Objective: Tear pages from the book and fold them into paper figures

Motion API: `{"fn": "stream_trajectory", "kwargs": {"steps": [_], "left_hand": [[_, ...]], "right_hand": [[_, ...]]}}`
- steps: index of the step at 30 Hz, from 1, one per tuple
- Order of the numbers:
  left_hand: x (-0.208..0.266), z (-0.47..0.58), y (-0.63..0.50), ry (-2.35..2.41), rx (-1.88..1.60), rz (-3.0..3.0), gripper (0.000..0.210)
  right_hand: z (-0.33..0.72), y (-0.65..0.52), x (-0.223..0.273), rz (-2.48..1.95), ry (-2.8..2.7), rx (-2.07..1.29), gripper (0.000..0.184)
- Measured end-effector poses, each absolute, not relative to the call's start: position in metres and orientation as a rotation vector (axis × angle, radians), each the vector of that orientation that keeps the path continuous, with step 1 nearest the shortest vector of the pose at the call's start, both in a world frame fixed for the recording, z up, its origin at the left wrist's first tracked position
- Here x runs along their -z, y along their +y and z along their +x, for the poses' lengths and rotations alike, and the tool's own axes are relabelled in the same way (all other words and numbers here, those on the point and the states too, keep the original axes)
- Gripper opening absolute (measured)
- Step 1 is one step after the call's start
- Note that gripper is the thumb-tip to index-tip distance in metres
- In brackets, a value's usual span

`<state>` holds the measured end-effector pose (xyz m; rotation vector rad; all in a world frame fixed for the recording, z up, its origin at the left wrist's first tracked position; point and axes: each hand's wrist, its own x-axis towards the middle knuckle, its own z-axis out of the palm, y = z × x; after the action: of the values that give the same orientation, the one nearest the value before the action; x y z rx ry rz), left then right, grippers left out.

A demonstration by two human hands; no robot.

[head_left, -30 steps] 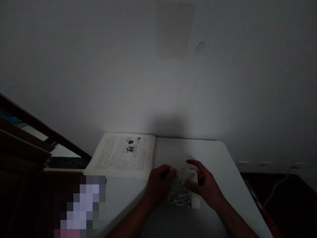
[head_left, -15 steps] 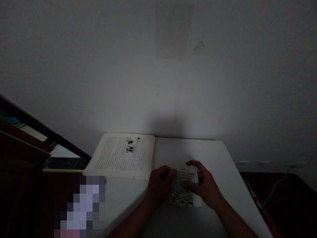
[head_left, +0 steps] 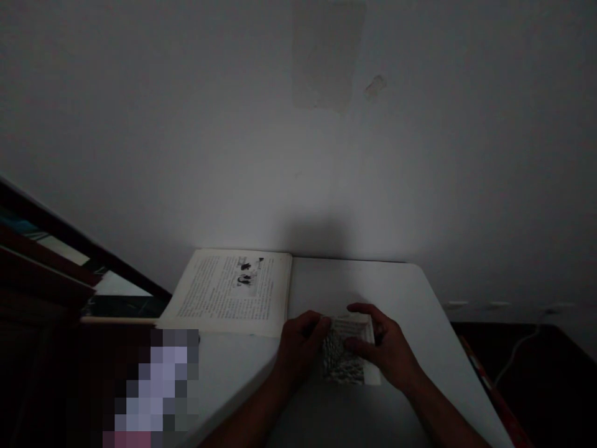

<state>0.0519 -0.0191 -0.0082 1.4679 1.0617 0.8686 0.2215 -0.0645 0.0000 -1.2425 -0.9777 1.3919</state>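
A folded piece of printed paper [head_left: 345, 367] with a dark pattern and lines of text is between my hands, over the near part of the white table. My left hand [head_left: 303, 345] pinches its upper left edge, thumb on top. On the right side, my right hand [head_left: 389, 345] grips it with the thumb across the front and the index finger raised over the top edge. Its other fingers are partly hidden behind the paper. The dim light hides the finer folds.
A book or printed sheets [head_left: 224, 292] with text and a small drawing lies at the table's back left corner. The white table [head_left: 364, 280] meets a wall [head_left: 209, 155]. Dark wooden furniture [head_left: 46, 274] stands at left; a pale cable [head_left: 517, 354] hangs at right.
Almost nothing differs. The paper's lower edge has risen very slightly, while both hands keep the same hold on it.
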Motion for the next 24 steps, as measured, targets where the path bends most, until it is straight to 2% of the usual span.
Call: {"fn": "stream_trajectory", "kwargs": {"steps": [7, 11, 16, 24], "left_hand": [[0.006, 0.051, -0.018, 1.06, -0.904, 1.47, 0.031], [0.003, 0.051, -0.016, 1.077, -0.903, 1.463, 0.032], [0.003, 0.05, -0.015, 1.095, -0.9, 1.495, 0.033], [0.005, 0.048, -0.014, 1.067, -0.858, 1.529, 0.034]], "right_hand": [[0.225, -0.063, 0.0, -1.267, -0.959, -1.354, 0.044], [0.227, -0.064, 0.0, -1.18, -0.955, -1.286, 0.052], [0.234, -0.066, 0.006, -1.367, -1.101, -1.012, 0.023], [0.239, -0.065, 0.005, -1.394, -1.159, -1.073, 0.019]]}}
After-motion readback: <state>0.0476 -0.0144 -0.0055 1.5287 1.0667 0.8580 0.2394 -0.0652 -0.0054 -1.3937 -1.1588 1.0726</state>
